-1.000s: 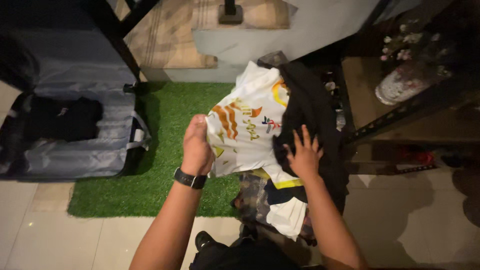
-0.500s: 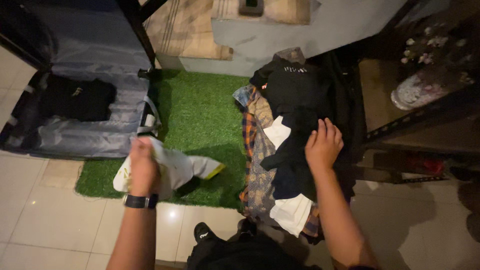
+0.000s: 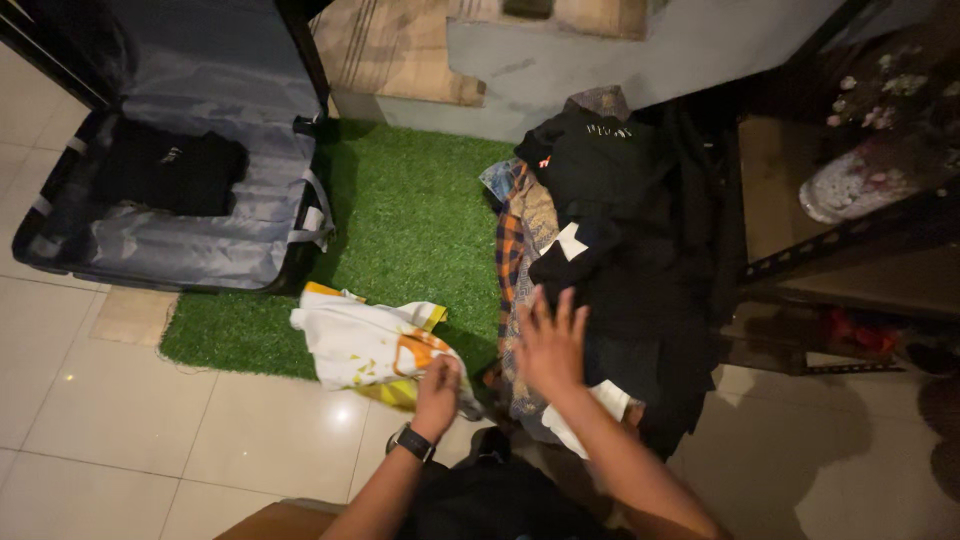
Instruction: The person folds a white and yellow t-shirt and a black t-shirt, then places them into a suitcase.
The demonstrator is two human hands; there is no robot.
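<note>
Resting on: left hand (image 3: 438,385), a dark watch (image 3: 411,443) at the wrist, lies at the near edge of the white shirt (image 3: 365,345); whether its fingers pinch the cloth I cannot tell.
Right hand (image 3: 549,343): fingers spread apart, flat above the clothes pile (image 3: 590,250), gripping nothing.
Shirt's place: crumpled on the floor, half on the green turf mat (image 3: 400,230), half on the pale tiles (image 3: 120,420), with orange and yellow print showing.
Handling: likely light, limp and easily bunched; a hem or shoulder seam looks best for taking hold, since the middle would only gather.
Pile: dark garments over a plaid one, loose and apt to slide.
Farther off: open suitcase (image 3: 170,250) holding a folded black garment (image 3: 168,172), well apart to the left.
Obstacles: dark shelf frame (image 3: 850,245) crowds the pile's right side.
</note>
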